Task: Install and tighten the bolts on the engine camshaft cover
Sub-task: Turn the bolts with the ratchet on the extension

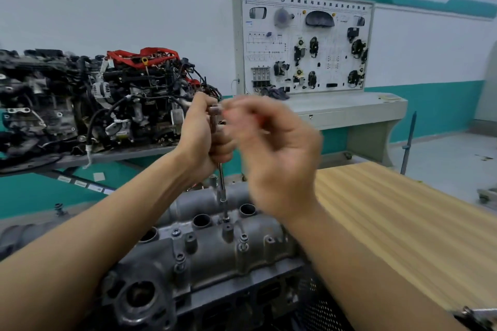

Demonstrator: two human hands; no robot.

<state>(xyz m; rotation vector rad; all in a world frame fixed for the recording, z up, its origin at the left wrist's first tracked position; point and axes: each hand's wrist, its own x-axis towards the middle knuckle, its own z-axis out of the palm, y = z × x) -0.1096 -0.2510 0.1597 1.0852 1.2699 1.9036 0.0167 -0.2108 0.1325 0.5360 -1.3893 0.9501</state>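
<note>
Subject: the camshaft cover (215, 258), a grey cast-metal piece seated on an engine head low in the centre of the view, just beside the left edge of the wooden desk (390, 223).

Judged rigid and heavy. It needs no steadying by hand.

Bolts: several stand in the bosses along the cover, among them one at (243, 238) and one at (176, 232). They are small, hard steel parts, likely oily and easy to drop or cross-thread. They are best taken by the head and started straight.

Tool: a slim socket driver (221, 180) stands nearly upright, its lower end on a bolt (225, 219) between two of the round openings. The shaft is stiff but narrow, so it will tip off the bolt head unless guided.

Hands: the left hand (200, 131) is wrapped around the upper shaft and holds it in line. The right hand (271, 148) is at the top of the tool, fingers curled. It is too blurred to confirm whether it grips the tool.

Surroundings: a complete engine (107, 99) on a stand at left, and a wired training board (306, 40) against the far wall.
</note>
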